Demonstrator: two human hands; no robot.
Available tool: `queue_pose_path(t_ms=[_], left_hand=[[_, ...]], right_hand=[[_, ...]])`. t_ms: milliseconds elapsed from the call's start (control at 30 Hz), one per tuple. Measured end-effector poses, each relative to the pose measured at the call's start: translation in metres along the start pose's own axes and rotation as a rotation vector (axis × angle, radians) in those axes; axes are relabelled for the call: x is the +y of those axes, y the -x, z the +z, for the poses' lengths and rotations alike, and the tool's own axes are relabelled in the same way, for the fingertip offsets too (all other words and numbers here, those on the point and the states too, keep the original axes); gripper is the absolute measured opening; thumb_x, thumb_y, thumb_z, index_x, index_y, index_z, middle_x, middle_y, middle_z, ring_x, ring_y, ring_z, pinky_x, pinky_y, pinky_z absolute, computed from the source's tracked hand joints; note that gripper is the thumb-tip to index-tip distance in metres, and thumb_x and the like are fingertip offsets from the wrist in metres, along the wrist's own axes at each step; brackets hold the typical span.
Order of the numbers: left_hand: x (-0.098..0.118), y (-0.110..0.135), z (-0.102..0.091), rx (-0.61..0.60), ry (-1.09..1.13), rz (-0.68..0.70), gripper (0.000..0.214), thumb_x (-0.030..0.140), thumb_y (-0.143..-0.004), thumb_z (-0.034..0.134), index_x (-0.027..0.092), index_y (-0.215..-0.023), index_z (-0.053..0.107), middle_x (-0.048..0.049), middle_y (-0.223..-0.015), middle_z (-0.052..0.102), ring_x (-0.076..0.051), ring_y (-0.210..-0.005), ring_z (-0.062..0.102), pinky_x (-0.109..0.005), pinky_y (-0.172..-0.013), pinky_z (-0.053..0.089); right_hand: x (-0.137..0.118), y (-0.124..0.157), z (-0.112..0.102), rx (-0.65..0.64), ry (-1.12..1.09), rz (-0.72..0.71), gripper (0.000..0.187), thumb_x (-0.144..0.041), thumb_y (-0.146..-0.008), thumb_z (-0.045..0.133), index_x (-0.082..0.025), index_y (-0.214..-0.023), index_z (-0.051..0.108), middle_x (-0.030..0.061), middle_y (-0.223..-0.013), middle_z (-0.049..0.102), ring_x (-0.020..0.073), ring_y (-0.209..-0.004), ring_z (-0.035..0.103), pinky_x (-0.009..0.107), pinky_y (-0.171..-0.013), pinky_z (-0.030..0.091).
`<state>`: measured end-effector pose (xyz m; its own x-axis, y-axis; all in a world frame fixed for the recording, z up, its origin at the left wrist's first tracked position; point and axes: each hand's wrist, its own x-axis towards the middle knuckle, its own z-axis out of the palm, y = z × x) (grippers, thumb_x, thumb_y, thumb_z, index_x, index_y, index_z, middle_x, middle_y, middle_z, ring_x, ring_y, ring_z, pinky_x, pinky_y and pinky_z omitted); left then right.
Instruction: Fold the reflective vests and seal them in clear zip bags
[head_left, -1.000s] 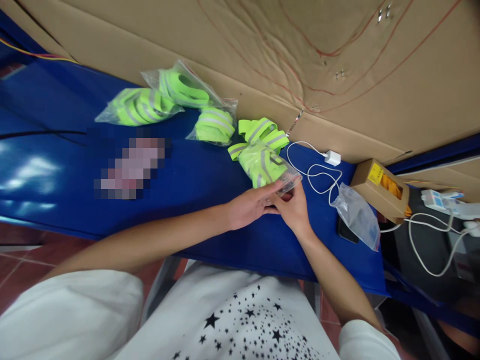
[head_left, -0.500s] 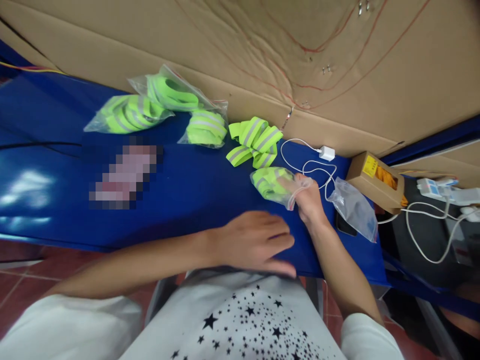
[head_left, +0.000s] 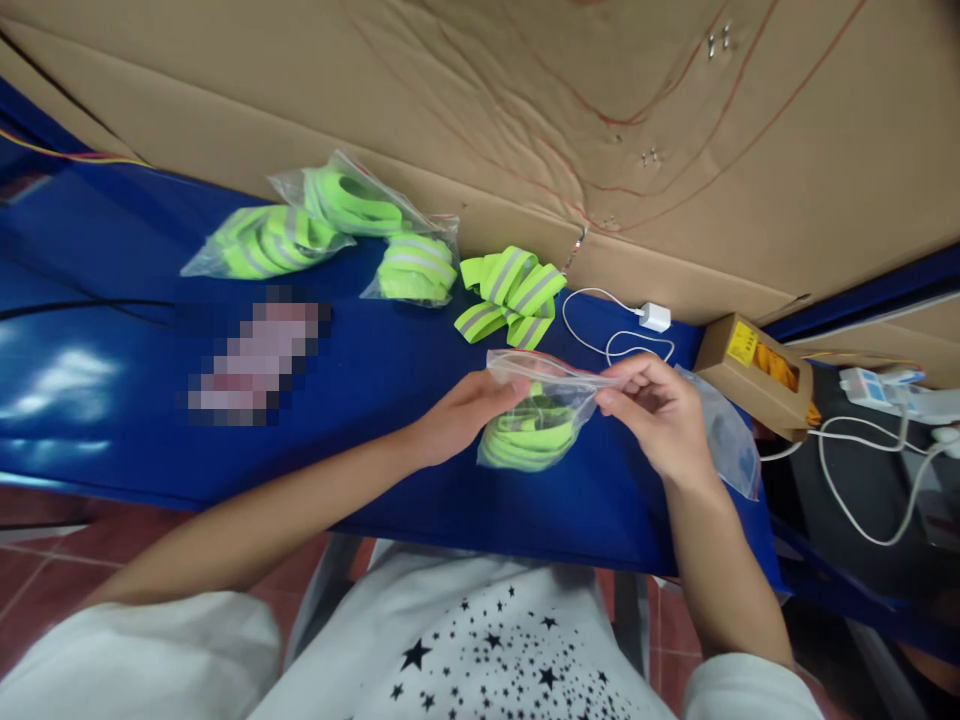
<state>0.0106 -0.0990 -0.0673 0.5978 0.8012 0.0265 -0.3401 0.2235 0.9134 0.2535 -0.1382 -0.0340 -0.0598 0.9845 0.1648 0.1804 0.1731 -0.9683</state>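
Note:
A clear zip bag with neon green reflective bands inside hangs above the blue table. My left hand pinches the left end of the bag's top edge. My right hand pinches the right end of that edge. The bag sags between both hands, its mouth stretched level. Loose neon green bands lie on the table just behind the bag.
Three filled bags of green bands lie at the back left against a cardboard wall. A white charger and cable, a small cardboard box and empty clear bags sit at the right.
My right hand lifted the filled bag off the table and brought it nearer. My left hand came up from the table's front edge and took the bag's other end.

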Motion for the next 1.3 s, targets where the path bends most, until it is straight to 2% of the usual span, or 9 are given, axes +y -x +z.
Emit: queue_pose_path(t_ms=[100,233,300,500,600,733,933,1167,1300], left_hand=[[0.000,-0.001,-0.004,0.088,-0.105,0.076,0.036,0.050,-0.094,0.074,0.021,-0.115,0.080,-0.0092,-0.122,0.078,-0.024,-0.113,0.072,-0.033,-0.103,0.054],[0.005,0.000,-0.006,0.073,-0.187,0.101,0.044,0.058,-0.089,0.077,0.020,-0.111,0.081,-0.0104,-0.112,0.080,-0.025,-0.106,0.074,-0.034,-0.095,0.059],[0.004,0.001,-0.005,0.127,-0.220,0.100,0.044,0.059,-0.092,0.073,0.019,-0.109,0.082,-0.0099,-0.109,0.081,-0.026,-0.105,0.075,-0.033,-0.093,0.059],[-0.005,0.002,0.000,0.232,-0.050,0.005,0.039,0.053,-0.100,0.065,0.019,-0.109,0.082,-0.0098,-0.101,0.082,-0.028,-0.103,0.077,-0.039,-0.096,0.060],[-0.005,0.001,0.001,0.247,0.019,-0.038,0.038,0.053,-0.097,0.069,0.019,-0.107,0.081,-0.0098,-0.096,0.082,-0.027,-0.095,0.079,-0.038,-0.088,0.062],[-0.006,-0.002,-0.005,0.352,0.039,-0.020,0.034,0.053,-0.095,0.072,0.021,-0.105,0.078,-0.0066,-0.094,0.082,-0.024,-0.087,0.079,-0.034,-0.079,0.063],[-0.010,-0.003,-0.010,0.408,-0.016,0.017,0.033,0.052,-0.096,0.071,0.023,-0.107,0.078,-0.0051,-0.101,0.082,-0.024,-0.092,0.079,-0.033,-0.083,0.064],[-0.017,0.001,-0.008,0.386,-0.016,-0.010,0.037,0.055,-0.098,0.067,0.023,-0.112,0.076,-0.0057,-0.099,0.081,-0.024,-0.089,0.079,-0.036,-0.082,0.065],[-0.020,0.000,-0.008,0.416,-0.079,0.038,0.035,0.054,-0.098,0.067,0.022,-0.109,0.076,-0.0055,-0.104,0.081,-0.021,-0.088,0.077,-0.031,-0.081,0.062]], right_hand=[[0.010,0.002,-0.005,0.027,-0.018,0.114,0.028,-0.043,-0.084,0.086,-0.022,-0.082,0.068,-0.0022,-0.068,0.064,0.0114,-0.061,0.057,0.024,-0.058,0.046],[0.017,0.006,-0.008,-0.051,-0.036,0.220,0.029,-0.051,-0.089,0.079,-0.023,-0.095,0.075,0.0015,-0.078,0.071,0.0145,-0.069,0.064,0.027,-0.063,0.051],[0.017,0.007,-0.006,-0.048,0.038,0.194,0.029,-0.051,-0.090,0.078,-0.022,-0.089,0.077,0.0018,-0.075,0.072,0.0149,-0.067,0.065,0.027,-0.062,0.053],[0.016,0.012,-0.002,0.241,0.373,-0.058,0.019,-0.038,-0.088,0.083,-0.024,-0.078,0.076,-0.0003,-0.073,0.075,0.0149,-0.067,0.068,0.029,-0.067,0.053],[0.018,0.010,-0.006,0.154,0.310,-0.047,0.015,-0.037,-0.089,0.081,-0.024,-0.083,0.077,0.0002,-0.080,0.077,0.0150,-0.072,0.070,0.028,-0.070,0.055],[0.021,0.004,-0.008,0.004,0.098,0.119,0.017,-0.039,-0.088,0.082,-0.023,-0.090,0.077,0.0008,-0.078,0.075,0.0143,-0.070,0.069,0.027,-0.066,0.055],[0.020,0.002,-0.001,0.037,-0.007,0.167,0.023,-0.043,-0.087,0.083,-0.023,-0.093,0.073,0.0006,-0.082,0.072,0.0125,-0.070,0.064,0.026,-0.068,0.054],[0.025,0.006,0.006,0.116,0.150,0.104,0.029,-0.047,-0.092,0.075,-0.021,-0.083,0.066,-0.0012,-0.072,0.063,0.0108,-0.062,0.054,0.025,-0.061,0.049],[0.028,0.007,0.007,0.042,0.147,0.085,0.020,-0.041,-0.096,0.071,-0.022,-0.091,0.066,-0.0010,-0.079,0.064,0.0110,-0.066,0.056,0.024,-0.063,0.048]])
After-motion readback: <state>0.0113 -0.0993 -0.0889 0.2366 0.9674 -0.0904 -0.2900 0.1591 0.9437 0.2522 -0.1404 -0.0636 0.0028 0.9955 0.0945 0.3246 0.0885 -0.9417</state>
